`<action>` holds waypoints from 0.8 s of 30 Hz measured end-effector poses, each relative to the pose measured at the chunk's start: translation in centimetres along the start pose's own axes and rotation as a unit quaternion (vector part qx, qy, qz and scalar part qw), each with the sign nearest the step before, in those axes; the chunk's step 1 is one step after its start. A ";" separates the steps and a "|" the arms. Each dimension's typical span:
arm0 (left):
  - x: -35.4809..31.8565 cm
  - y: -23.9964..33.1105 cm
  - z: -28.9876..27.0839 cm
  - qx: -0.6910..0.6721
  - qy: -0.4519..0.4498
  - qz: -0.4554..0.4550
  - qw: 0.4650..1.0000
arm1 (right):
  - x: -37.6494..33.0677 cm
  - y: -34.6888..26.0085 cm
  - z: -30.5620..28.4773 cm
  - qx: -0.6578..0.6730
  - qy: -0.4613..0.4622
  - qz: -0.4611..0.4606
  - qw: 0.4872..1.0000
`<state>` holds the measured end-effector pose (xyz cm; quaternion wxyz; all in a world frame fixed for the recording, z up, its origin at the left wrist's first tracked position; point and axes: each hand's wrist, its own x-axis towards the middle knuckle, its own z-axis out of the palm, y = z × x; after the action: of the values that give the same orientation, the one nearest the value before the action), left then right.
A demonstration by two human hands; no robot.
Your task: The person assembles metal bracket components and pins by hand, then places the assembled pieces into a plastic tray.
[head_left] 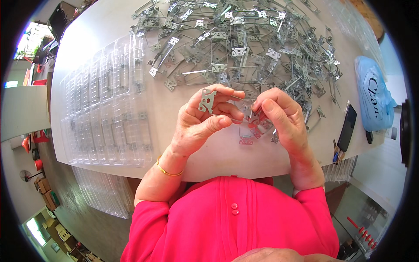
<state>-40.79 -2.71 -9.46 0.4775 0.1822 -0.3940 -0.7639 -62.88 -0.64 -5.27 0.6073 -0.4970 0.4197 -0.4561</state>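
Two hands — left hand (200, 120), right hand (279, 118), stamped metal bracket (207, 100)

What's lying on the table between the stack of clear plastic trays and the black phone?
In the head view, between the clear plastic trays and the black phone are both hands, left hand and right hand, holding small metal brackets above bare tabletop.

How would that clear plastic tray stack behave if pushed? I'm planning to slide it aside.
The clear plastic tray stack looks thin-walled, so probably light and flexible. The smooth white table suggests it would slide easily. Loosely overlapped trays may shift apart.
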 end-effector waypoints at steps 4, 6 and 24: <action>0.0 -0.3 -0.3 0.001 0.000 0.025 1.000 | -0.2 0.0 0.6 0.017 0.023 0.034 0.999; 0.0 -0.4 -0.4 0.001 -0.001 0.034 0.999 | -0.2 -0.2 0.4 0.027 0.021 0.057 0.998; -0.1 -0.4 -0.4 0.051 0.019 0.038 0.998 | 0.3 0.3 0.3 0.037 -0.014 0.010 0.999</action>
<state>-40.73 -2.71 -10.00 0.5039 0.2058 -0.4300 -0.7203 -62.47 -0.80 -5.58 0.6354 -0.4762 0.3992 -0.4584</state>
